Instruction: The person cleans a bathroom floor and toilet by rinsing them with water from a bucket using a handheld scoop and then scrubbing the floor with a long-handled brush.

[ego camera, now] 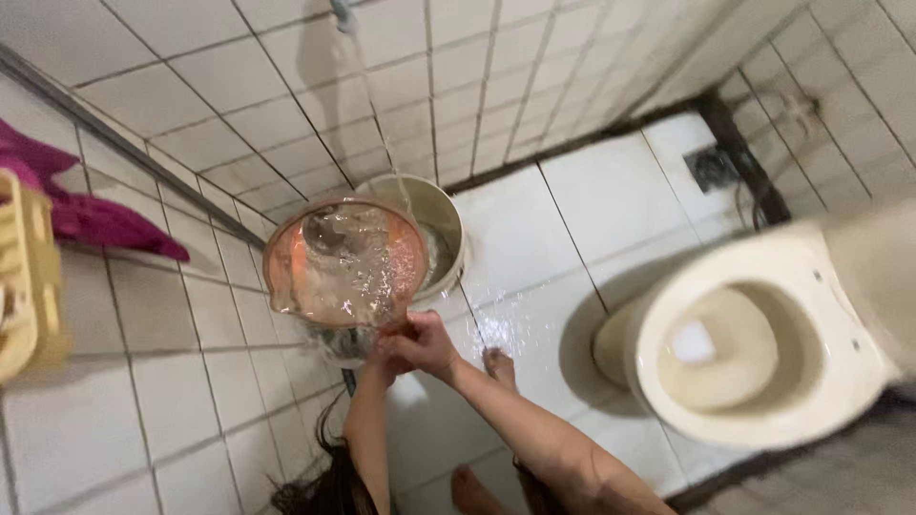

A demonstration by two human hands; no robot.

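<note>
A translucent orange-pink plastic dipper (343,262), full of splashing water, is held up under a thin stream of water falling from a tap (342,13) at the top. My right hand (426,343) grips its handle at the lower edge. My left hand (382,360) is closed on the same handle just beside it, partly hidden. Right behind the dipper a pale bucket (447,217) stands on the wet tiled floor against the wall.
A cream toilet bowl (763,401) with its seat up stands at the right. A floor drain (711,168) sits in the far corner. A yellow plastic basket (25,277) and a magenta cloth (86,217) hang on the left wall. My bare feet (496,364) are on the wet floor.
</note>
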